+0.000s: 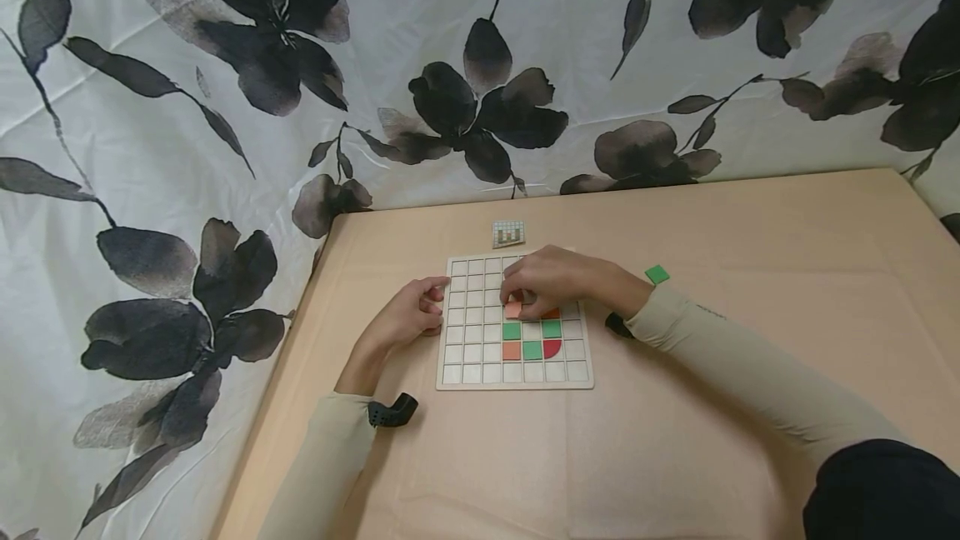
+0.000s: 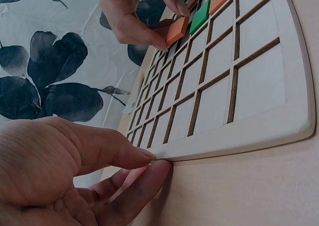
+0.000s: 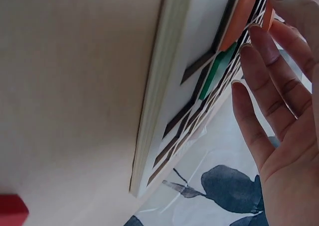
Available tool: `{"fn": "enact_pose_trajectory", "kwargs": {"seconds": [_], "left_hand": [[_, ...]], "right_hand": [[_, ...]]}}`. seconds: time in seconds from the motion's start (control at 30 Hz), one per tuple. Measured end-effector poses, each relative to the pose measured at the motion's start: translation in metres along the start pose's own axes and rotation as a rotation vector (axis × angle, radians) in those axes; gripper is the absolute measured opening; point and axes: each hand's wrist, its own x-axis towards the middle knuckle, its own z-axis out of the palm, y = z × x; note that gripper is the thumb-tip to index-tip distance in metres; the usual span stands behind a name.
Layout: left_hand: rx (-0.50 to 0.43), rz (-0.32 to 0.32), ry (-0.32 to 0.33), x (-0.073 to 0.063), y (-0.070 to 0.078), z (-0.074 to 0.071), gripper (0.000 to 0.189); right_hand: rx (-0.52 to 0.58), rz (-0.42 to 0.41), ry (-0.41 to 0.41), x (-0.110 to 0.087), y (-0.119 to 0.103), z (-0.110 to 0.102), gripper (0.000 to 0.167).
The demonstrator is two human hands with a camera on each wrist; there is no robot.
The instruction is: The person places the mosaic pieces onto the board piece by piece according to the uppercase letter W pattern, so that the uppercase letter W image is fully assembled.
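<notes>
A pale wooden grid board [image 1: 472, 352] lies on the table. My right hand [image 1: 551, 277] is over its upper middle, pinching an orange square tile [image 2: 177, 31] between thumb and fingertips, tilted close above the cells. At the board's left edge, my left hand [image 1: 411, 308] grips the rim with thumb and finger. Just below the held tile, a green tile [image 1: 512, 331] sits in a cell, with another orange tile [image 1: 512, 350] under it. To the right are two more green tiles and a red tile with a rounded corner [image 1: 552, 348]. My right hand partly covers an orange tile [image 1: 551, 313].
Behind the board lies a small card with a grid pattern [image 1: 508, 233]. A loose green tile [image 1: 657, 274] lies on the table beyond my right forearm. In the right wrist view, a red piece [image 3: 12, 209] shows at the lower left. A floral curtain [image 1: 450, 48] hangs behind the table.
</notes>
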Motion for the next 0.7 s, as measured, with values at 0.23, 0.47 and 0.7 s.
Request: {"fn": "enact_pose_trajectory", "kwargs": {"seconds": [0.23, 0.47, 0.7], "left_hand": [[-0.001, 0.003, 0.001, 0.0006, -0.0009, 0.0008, 0.069], [-0.007, 0.01, -0.007, -0.0002, 0.0001, 0.0004, 0.069], [-0.004, 0.005, 0.001, -0.001, 0.0007, 0.0001, 0.069]], "right_hand": [[-0.02, -0.007, -0.005, 0.0014, -0.0023, 0.0003, 0.022], [-0.032, -0.012, -0.012, 0.0012, -0.0056, -0.0003, 0.02], [-0.026, 0.006, -0.01, 0.0002, -0.0052, 0.0, 0.023]]}}
